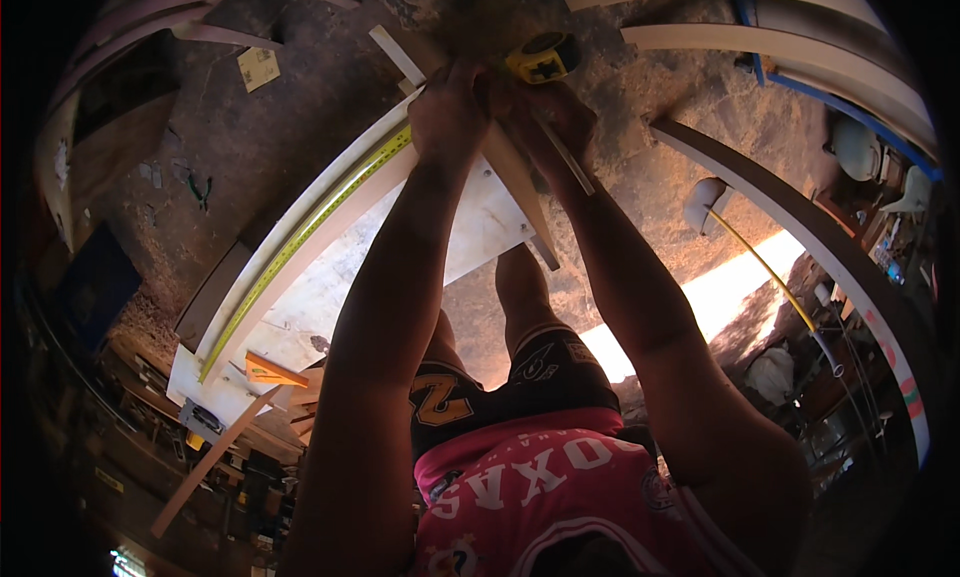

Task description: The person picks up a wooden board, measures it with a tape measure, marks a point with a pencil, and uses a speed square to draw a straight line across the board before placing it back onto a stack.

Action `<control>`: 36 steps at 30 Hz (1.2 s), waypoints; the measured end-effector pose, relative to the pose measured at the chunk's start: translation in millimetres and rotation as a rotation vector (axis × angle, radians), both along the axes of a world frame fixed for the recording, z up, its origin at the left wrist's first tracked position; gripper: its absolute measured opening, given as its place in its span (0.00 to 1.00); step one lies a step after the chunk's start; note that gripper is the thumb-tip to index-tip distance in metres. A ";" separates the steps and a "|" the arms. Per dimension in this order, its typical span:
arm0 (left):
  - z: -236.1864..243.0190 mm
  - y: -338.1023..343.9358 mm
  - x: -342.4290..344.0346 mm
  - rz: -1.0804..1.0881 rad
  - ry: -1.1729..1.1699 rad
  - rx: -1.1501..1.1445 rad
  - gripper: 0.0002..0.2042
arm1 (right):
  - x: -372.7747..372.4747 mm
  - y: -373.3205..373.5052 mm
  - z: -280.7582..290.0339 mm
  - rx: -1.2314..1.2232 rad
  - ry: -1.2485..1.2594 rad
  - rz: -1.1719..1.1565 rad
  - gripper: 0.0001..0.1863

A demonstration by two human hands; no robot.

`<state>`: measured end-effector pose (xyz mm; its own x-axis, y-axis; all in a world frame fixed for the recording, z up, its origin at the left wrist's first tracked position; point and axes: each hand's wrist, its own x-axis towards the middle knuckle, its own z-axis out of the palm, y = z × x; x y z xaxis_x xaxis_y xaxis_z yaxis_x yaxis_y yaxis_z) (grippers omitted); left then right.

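My left hand (448, 112) is closed at the far end of a long wooden board (330, 212); the fingertips and whatever they grip are hidden. A yellow tape measure blade (300, 239) lies stretched along that board and runs up to this hand. The yellow and black tape measure case (543, 59) sits just beyond both hands. Close by on the right, my right hand (562, 122) is closed around a thin pale stick (567, 157), which points back along the forearm. A narrow wooden piece (520, 192) slopes toward me from between the hands.
The board rests on a white panel (340, 277) with an orange triangular square (275, 369) near its left end. Curved-looking boards (790, 212) stand at right, beside a yellow-handled tool (765, 262). Pliers (200, 189) and a card (258, 69) lie on the floor.
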<state>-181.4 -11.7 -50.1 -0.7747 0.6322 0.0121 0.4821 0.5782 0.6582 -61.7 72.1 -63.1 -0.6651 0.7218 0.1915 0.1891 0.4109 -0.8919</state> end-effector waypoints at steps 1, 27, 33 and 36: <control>0.0 -1.0 -1.0 -0.001 0.004 -0.005 0.03 | -2.2 -0.6 1.0 -0.002 0.000 0.000 0.13; 5.7 1.1 1.8 0.015 -0.081 -0.068 0.05 | -2.0 3.1 6.6 -0.049 0.026 0.014 0.11; 3.0 0.2 1.2 0.019 -0.066 -0.069 0.06 | -1.7 1.7 4.8 -0.059 0.015 0.003 0.11; 3.1 0.0 1.0 0.009 -0.056 -0.042 0.07 | -1.8 2.2 4.5 -0.031 0.009 0.010 0.11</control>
